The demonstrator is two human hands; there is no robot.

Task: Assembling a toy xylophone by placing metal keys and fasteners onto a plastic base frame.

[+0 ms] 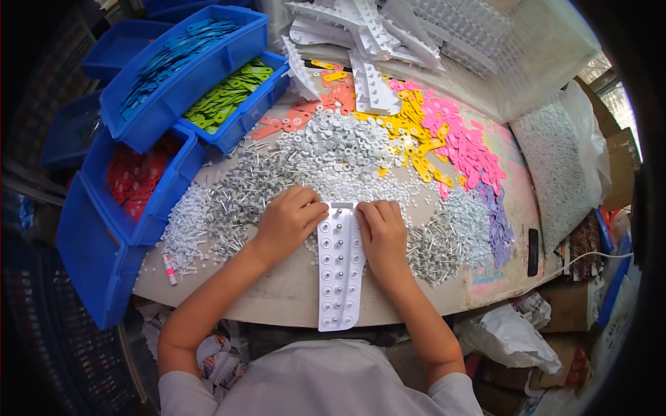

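A long white plastic tray [340, 267] lies upright in front of me, its near end reaching the table's front edge. Round white pieces sit in a column along each of its sides, and small metal pins run down the middle. At the tray's far left corner, my left hand [293, 220] has its fingertips pinched together. My right hand [383, 232] is bent the same way at the far right corner, fingers closed against the edge. Whatever is between the fingertips of either hand is too small or hidden to make out. Loose white rings [340, 142] lie heaped beyond the tray.
Metal pins [239, 184] and white plastic pieces [186, 225] are piled left, more pins [436, 246] right. Yellow [416, 128], pink [461, 142] and purple tabs [499, 232] lie farther off. Blue bins [149, 208] stand left, empty white trays [374, 87] behind, a filled clear bag [555, 166] right.
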